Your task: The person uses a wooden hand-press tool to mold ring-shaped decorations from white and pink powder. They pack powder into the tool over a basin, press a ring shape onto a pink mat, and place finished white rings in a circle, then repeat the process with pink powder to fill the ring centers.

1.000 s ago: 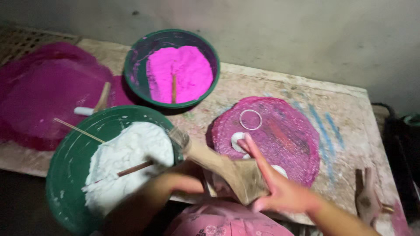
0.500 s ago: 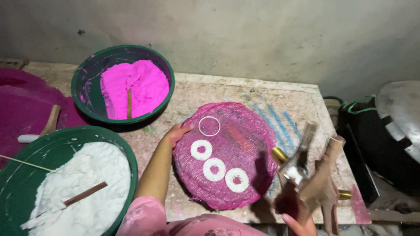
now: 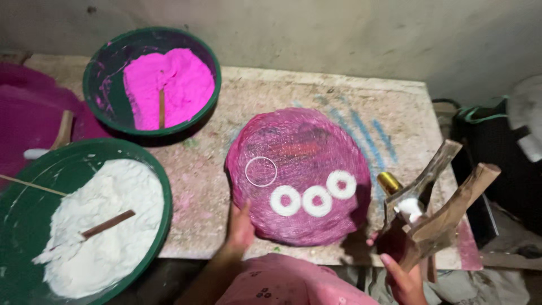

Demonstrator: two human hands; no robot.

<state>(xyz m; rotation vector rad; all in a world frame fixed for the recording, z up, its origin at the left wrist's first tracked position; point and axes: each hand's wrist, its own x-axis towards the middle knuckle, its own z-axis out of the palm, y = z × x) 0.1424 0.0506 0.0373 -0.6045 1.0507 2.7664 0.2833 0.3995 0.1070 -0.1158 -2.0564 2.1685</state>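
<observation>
My left hand [image 3: 240,231] rests on the near left edge of a round pink woven mat [image 3: 299,175] and grips it. On the mat lie three white powder rings [image 3: 313,199] in a row, and a thin white circle outline [image 3: 261,171] to their left. My right hand [image 3: 403,279] holds a wooden hinged press tool [image 3: 437,212] upright at the table's right edge, with white powder stuck inside it.
A green bowl of pink powder [image 3: 152,82] with a stick stands at the back left. A green bowl of white powder [image 3: 79,220] with a stick is at the near left. A gold cap [image 3: 389,182] lies next to the tool. A dark bag [image 3: 491,147] stands right.
My view has swung right. The press tool left the mat and rose at the right in my right hand. Three white rings now show, and my left hand moved to the mat's near edge.
</observation>
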